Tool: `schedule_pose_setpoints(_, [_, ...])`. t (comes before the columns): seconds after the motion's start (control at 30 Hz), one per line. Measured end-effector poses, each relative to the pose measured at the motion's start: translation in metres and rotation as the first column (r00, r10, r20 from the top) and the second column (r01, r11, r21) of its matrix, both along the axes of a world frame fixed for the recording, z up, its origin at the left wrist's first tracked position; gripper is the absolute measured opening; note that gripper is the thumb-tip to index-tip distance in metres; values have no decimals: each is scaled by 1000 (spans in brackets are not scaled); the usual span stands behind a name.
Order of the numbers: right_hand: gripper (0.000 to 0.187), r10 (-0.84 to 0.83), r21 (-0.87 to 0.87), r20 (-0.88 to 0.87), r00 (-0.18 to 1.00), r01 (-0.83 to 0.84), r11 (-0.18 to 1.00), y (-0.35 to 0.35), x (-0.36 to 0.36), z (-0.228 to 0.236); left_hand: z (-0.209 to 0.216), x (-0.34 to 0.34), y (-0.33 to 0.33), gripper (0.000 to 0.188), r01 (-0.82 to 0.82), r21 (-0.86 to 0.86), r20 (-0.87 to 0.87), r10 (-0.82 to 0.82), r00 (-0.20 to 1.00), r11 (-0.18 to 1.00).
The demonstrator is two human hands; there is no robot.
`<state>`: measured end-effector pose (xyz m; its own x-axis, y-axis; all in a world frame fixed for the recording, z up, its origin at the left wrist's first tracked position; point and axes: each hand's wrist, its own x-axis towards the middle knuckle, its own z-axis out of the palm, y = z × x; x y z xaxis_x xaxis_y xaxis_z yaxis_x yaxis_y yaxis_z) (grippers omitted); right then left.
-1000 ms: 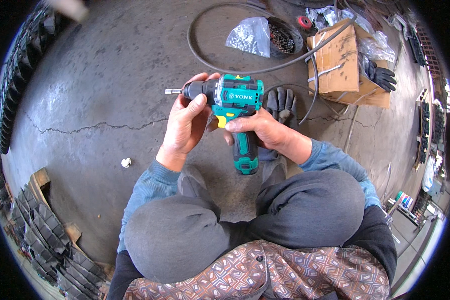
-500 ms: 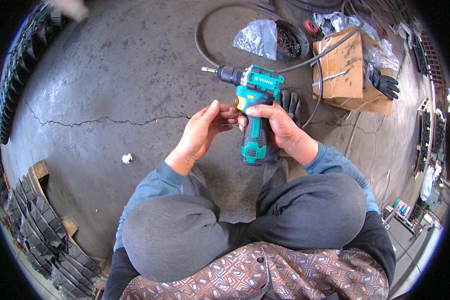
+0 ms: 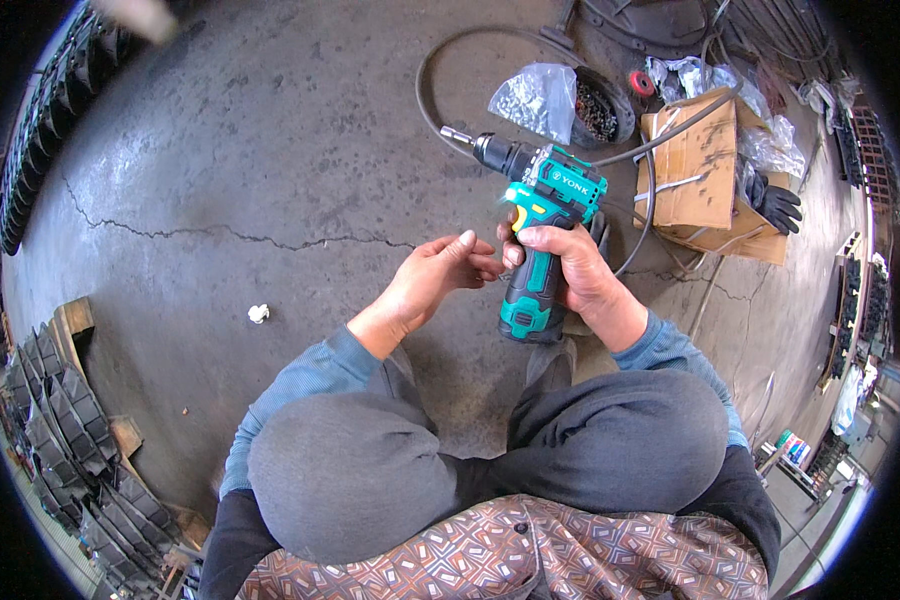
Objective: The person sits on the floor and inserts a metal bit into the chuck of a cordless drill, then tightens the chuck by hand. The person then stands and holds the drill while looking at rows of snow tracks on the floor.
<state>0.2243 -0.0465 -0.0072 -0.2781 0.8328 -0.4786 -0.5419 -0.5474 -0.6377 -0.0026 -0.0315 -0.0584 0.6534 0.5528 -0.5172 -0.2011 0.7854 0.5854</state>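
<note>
A teal and black cordless drill point(image 3: 560, 180) is gripped by its handle in my right hand point(image 3: 590, 275). Its chuck points up and to the left, with a silver bit or socket adapter point(image 3: 457, 135) at the tip. My right index finger is by the yellow trigger, and a bright spot shows just under the drill body. My left hand point(image 3: 432, 285) hovers beside the handle, thumb raised and fingers loosely bent, with nothing visible in it. A dark glove point(image 3: 600, 228) lies partly hidden behind the drill.
Ahead on the concrete floor are a plastic bag of metal parts point(image 3: 537, 100), a black tub of small hardware point(image 3: 598, 112) and a looping hose point(image 3: 425, 75). A cardboard box point(image 3: 692, 160) with a black glove point(image 3: 778, 208) stands at right. Black track-like parts point(image 3: 65, 420) lie at left.
The drill and both hands have shifted slightly right in the picture, and the drill has tilted a little clockwise. A bright spot now shows below its body. The floor objects have shifted too.
</note>
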Motion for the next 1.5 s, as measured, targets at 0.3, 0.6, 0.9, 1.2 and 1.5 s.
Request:
schedule_pose_setpoints(0.3, [47, 49, 45, 85, 995, -53, 998, 3, 0, 14, 1, 1, -3, 46, 49, 14, 16, -50, 999, 999])
schedule_pose_setpoints(0.6, [44, 40, 28, 43, 998, -41, 999, 2, -3, 17, 4, 0, -2, 44, 63, 59, 9, -64, 998, 996])
schedule_pose_setpoints(0.9, [30, 14, 65, 37, 999, -16, 998, 1, -3, 13, 2, 1, -2, 43, 35, 48, -9, -35, 999, 998])
schedule_pose_setpoints(1.2, [44, 87, 109, 121, 989, -101, 989, 3, -7, 25, 12, -4, 7, 40, -66, 93, -7, 67, 998, 993])
schedule_pose_setpoints(1.5, [40, 114, 67, 7, 993, -114, 991, 3, -3, 18, 18, -4, 8, 38, -80, 90, -12, 81, 997, 993])
